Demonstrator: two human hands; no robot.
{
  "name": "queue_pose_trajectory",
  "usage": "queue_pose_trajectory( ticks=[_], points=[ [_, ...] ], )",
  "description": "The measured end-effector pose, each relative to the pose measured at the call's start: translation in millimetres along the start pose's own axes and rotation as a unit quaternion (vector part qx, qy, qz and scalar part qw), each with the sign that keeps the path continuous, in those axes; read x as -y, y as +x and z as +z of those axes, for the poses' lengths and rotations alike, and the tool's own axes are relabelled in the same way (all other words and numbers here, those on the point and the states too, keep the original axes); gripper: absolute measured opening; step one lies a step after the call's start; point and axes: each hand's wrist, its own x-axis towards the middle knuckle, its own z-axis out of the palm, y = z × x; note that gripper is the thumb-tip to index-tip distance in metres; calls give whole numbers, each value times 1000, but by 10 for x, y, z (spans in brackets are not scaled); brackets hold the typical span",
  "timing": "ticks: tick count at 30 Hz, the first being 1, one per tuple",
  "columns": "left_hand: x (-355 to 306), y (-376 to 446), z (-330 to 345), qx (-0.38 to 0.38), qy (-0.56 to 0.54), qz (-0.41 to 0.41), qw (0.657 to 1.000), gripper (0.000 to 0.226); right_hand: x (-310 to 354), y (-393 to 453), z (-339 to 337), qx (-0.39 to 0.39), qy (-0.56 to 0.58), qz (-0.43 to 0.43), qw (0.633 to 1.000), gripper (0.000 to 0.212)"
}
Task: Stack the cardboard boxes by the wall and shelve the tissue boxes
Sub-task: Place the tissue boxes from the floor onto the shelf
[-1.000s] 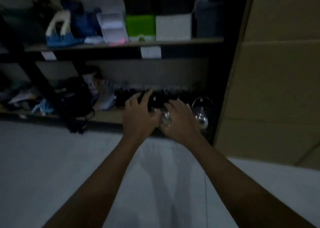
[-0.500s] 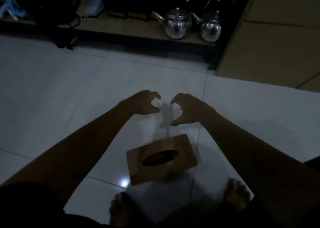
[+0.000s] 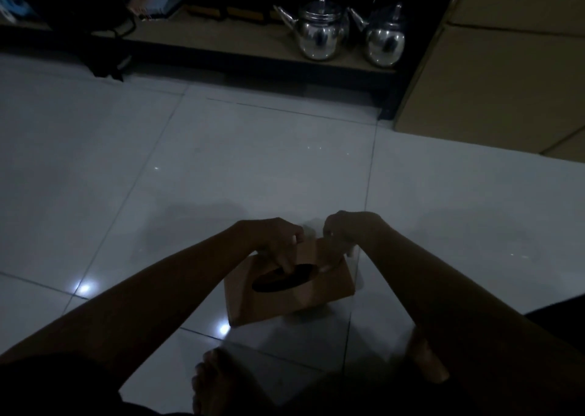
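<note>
A: Both hands are down at the floor. The left hand (image 3: pixel 278 241) has its fingers curled onto the top of the brown tissue box (image 3: pixel 292 292), one fingertip at the rim of the dark oval slot (image 3: pixel 285 278)

B: And the right hand (image 3: pixel 343 232)?

A: It grips the far right corner of the box, fingers bent round the top edge. It's dim, so I can't say how firm either hold is

B: Where's the box sitting?

A: Flat on the pale tiled floor (image 3: pixel 221 168), just ahead of the person's bare feet (image 3: pixel 215 381), turned a little askew to the tile joints

B: How should it handle?

A: My guess: light and thin-walled. The panel around that slot looks like the weak spot, so pressing there could buckle it. Better to clasp the two short ends or slide the fingers under the long sides

B: Room to move?

A: Plenty. Open tile runs from the box to the low shelf (image 3: pixel 221 40) at the far edge of the floor. Two shiny metal kettles (image 3: pixel 318 31) stand side by side at the shelf's right end, so I'd steer left of them, where bare board shows

B: And to the right?

A: Big cardboard boxes (image 3: pixel 506 80) stand stacked just beside the shelf's dark right-hand post, well apart from the hands. A dark bag (image 3: pixel 107 51) hangs over the shelf's front edge at the left
</note>
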Motion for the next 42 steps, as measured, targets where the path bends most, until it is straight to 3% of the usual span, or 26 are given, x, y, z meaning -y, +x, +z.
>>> queue_pose_trajectory(
  ticks=[2,5,7,10,13,15,19,22,25,28,32,42],
  points=[
    [68,-26,-100,-28,-14,-3,1000,68,-23,18,-107,3,60,-15,998,40],
    [228,-62,-250,-93,-55,-19,994,62,-55,9,-242,-60,224,-12,973,85],
    [366,-71,-324,-140,-100,-39,984,54,-55,-23,-303,-128,364,16,922,100],
    [490,-87,-462,-222,-175,-70,957,41,-80,-46,-385,-209,547,48,810,99],
    [458,-119,-734,-322,-284,-92,898,39,-94,-63,-564,-197,682,40,703,104],
    [360,-182,-959,-368,-362,-84,852,39,-45,-85,-726,-152,725,6,672,103],
    [146,-455,-1362,-424,-459,-73,777,48,55,-265,-1171,-166,751,-70,635,82],
    [-79,-846,-1627,-415,-549,-56,723,56,66,-618,-1533,-180,757,-98,620,76],
    [-389,-1330,-1836,-394,-601,-14,695,40,111,-1082,-1855,-200,780,-78,588,65],
    [-699,-1914,-2022,-400,-611,13,683,26,192,-1675,-2237,-202,798,-43,566,55],
    [-1141,-2734,-2200,-380,-617,24,689,25,348,-2483,-2693,-194,820,-20,539,53],
    [-2614,-4771,-3087,-391,-632,28,668,43,531,-4817,-4095,-227,796,-18,560,57]
  ],
)
